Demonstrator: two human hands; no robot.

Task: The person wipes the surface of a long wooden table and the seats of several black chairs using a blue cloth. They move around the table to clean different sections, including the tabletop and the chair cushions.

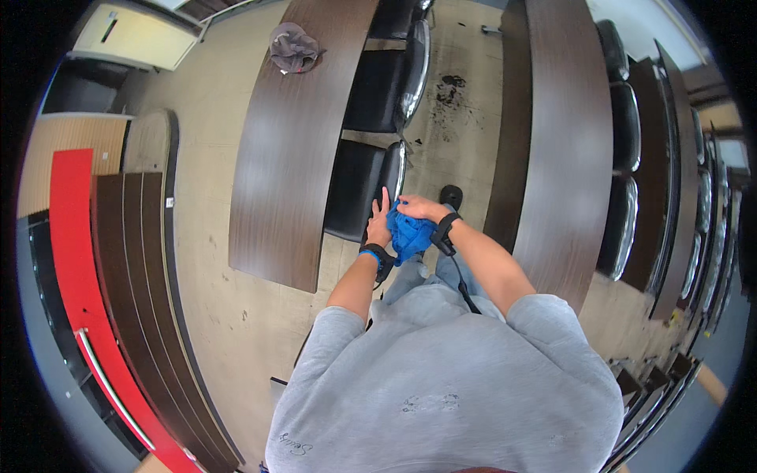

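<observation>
A bunched blue cloth [412,233] hangs from my right hand [423,208], whose fingers are closed on its upper part. My left hand [379,227] is just to the left of the cloth, fingers spread, at the backrest of the nearest black chair [359,183]. It seems to rest on that backrest, though firm contact is hard to judge. The left palm is hidden from view. Both wrists wear black straps, and a cable runs down from the right one.
A long dark wood table [284,195] stands left of the chairs, with a grey cap [294,48] on it. Another table [562,148] is to the right. Black smudges [450,88] mark the floor of the aisle. A red panel [77,236] stands far left.
</observation>
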